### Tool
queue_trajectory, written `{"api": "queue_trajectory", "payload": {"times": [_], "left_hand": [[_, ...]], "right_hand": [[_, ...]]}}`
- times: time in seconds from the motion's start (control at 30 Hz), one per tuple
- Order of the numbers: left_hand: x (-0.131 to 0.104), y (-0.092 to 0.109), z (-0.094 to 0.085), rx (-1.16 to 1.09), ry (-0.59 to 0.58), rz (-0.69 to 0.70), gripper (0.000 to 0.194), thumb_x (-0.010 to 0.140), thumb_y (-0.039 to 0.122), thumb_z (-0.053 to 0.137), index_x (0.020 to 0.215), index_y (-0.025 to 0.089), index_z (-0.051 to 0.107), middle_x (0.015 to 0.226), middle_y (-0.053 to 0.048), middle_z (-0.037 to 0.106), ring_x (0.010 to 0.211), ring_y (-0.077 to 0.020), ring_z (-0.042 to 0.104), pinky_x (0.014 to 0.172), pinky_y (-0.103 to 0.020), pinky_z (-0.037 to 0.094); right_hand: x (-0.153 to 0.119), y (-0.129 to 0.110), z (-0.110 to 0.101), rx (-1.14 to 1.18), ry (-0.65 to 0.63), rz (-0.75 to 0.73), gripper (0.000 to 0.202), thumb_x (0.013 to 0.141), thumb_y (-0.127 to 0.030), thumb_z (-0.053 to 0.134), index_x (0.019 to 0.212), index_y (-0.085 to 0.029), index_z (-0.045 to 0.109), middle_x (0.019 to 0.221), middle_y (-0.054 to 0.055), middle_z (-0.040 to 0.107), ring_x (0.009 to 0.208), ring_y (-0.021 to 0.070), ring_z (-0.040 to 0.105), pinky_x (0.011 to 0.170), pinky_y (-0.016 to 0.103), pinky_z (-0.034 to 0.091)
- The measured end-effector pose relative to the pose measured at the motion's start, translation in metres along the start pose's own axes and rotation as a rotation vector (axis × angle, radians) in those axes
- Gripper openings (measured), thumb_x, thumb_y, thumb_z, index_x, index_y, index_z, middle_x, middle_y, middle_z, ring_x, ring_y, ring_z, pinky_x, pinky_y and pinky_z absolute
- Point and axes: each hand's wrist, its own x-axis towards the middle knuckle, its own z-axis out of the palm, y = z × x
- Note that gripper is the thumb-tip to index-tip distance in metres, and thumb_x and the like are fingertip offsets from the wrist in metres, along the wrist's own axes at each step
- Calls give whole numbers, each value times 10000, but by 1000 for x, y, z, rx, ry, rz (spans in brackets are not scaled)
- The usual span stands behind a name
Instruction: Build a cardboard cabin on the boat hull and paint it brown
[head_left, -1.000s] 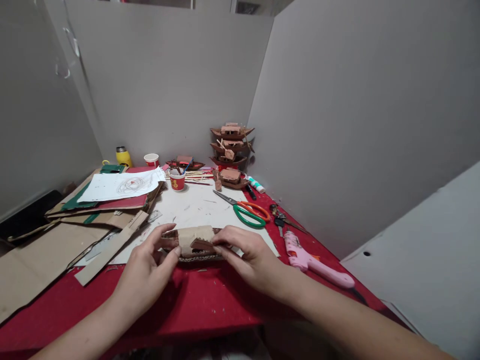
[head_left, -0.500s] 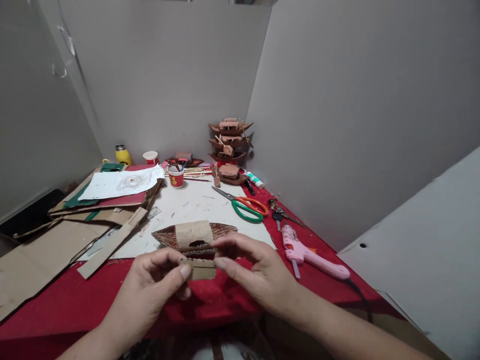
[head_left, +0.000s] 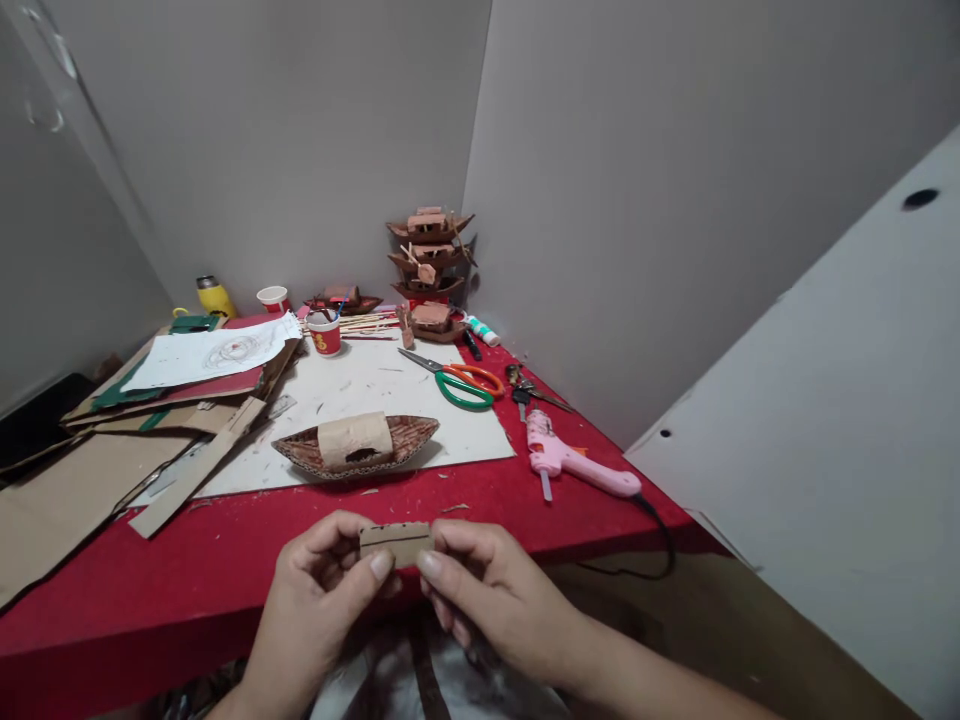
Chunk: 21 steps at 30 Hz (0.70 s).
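Note:
A small piece of brown cardboard with a dark line across it is pinched at both ends, near the table's front edge. My left hand grips its left end between thumb and fingers. At the right end, my right hand holds it the same way. Just beyond the hands, a cardboard boat with brown-coloured ends rests on the white board and the red cloth. Its pale curved roof has a dark opening on the near side.
Scissors, a pink glue gun with its cable and some keys lie on the right. Stacked boats, sticks and a red cup stand behind. Cardboard sheets cover the left side.
The view has shifted right and down. Both hands are now lower and clear of the boat, and the cardboard piece shows its lined face.

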Motion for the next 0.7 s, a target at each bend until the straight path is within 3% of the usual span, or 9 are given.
{"api": "queue_trajectory", "payload": {"times": [0.1,0.17,0.27,0.37,0.5,0.57,0.7], "left_hand": [[-6,-1,0,53,-105,-20,273,698,386,814,840,176,711,705,-35,723,611,-164,654,580,-236,544],[-10,-3,-1,125,-119,45,186,744,352,785,809,186,731,691,-34,721,612,-165,657,578,-233,545],[-16,-8,-2,257,-18,315,39,769,220,761,805,237,762,774,-30,750,710,-184,695,656,-244,568],[-21,-13,-3,357,5,571,263,776,70,710,886,299,779,849,-22,774,816,-201,721,753,-275,582],[-23,-16,-3,465,-97,800,506,746,-47,682,1060,344,749,971,-39,785,860,-213,737,755,-302,603],[-22,-19,-4,553,-108,905,537,739,-57,692,1112,329,727,998,-59,784,872,-217,739,763,-311,610],[-15,-28,-7,627,-114,1174,391,805,-7,662,1136,200,697,989,-107,780,885,-201,737,777,-305,613]], "right_hand": [[-7,0,-3,-27,-48,-22,474,856,-617,591,708,-171,524,559,-55,496,440,45,412,428,163,335],[-10,1,-5,46,-54,23,458,817,-600,652,722,-167,538,545,-61,508,424,41,422,417,154,346],[-12,7,-8,209,-79,101,473,787,-605,680,712,-153,562,487,-55,542,359,39,443,361,136,328],[-13,14,-10,349,-119,130,480,808,-593,660,707,-125,618,465,-37,572,313,36,447,322,126,321],[-16,19,-8,498,-146,158,425,781,-532,712,713,-119,638,457,-30,600,280,35,443,292,115,335],[-17,19,-7,556,-144,167,392,756,-497,744,703,-127,628,448,-30,605,271,36,435,274,111,334],[-18,18,-5,605,-134,183,363,736,-461,770,701,-128,630,451,-26,609,275,35,446,264,100,335]]}}
